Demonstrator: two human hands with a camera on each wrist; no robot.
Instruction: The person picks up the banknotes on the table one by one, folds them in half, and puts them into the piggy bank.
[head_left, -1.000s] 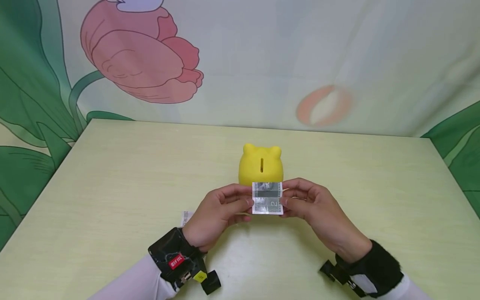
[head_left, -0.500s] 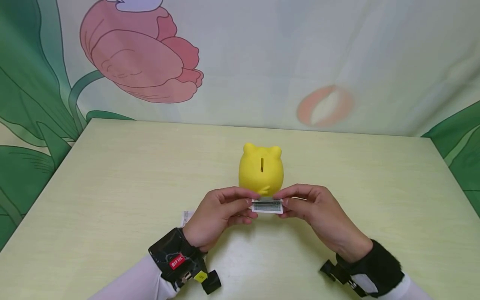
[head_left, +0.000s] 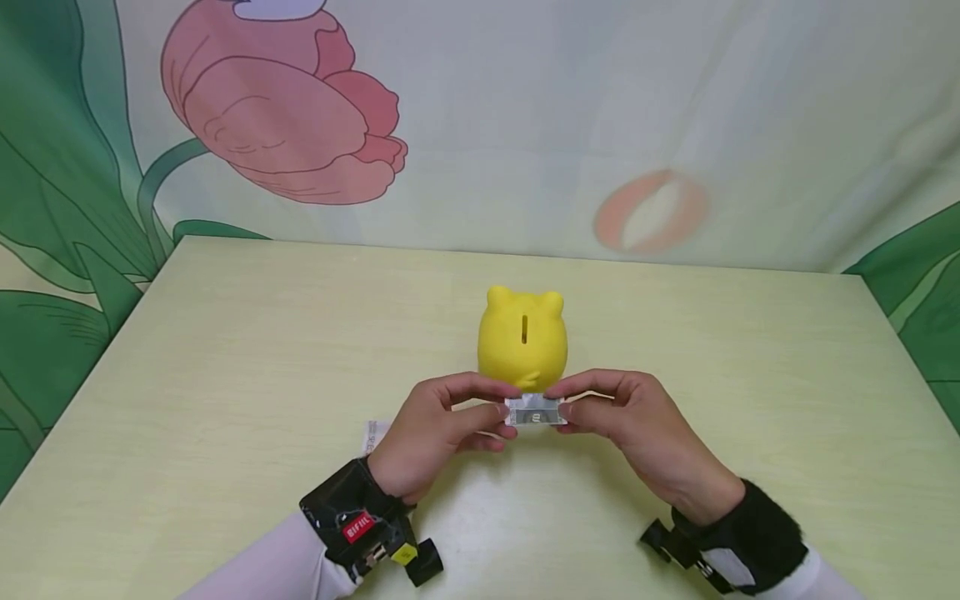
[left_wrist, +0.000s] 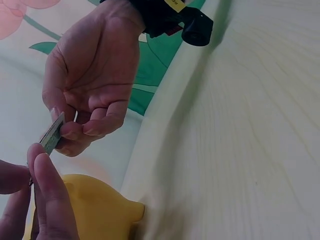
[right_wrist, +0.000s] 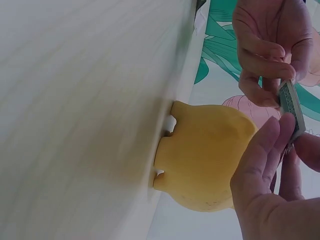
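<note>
A small folded banknote is pinched between my two hands in the head view. My left hand grips its left end with thumb and fingers, and my right hand grips the right end. Just beyond the note stands a yellow piggy bank, its narrow slot facing up. Both wrist views show the note edge-on between the fingertips, with the piggy bank close by on the table. Part of the note is covered by the fingers.
Another piece of printed paper, which looks like a banknote, lies on the table partly hidden behind my left hand. The pale wooden table ends at a curtain printed with flowers and leaves.
The banknote was a larger, nearly square panel a second ago; it is now folded down into a narrow strip. Both hands' fingertips came slightly nearer me, and the piggy bank has stayed put.
</note>
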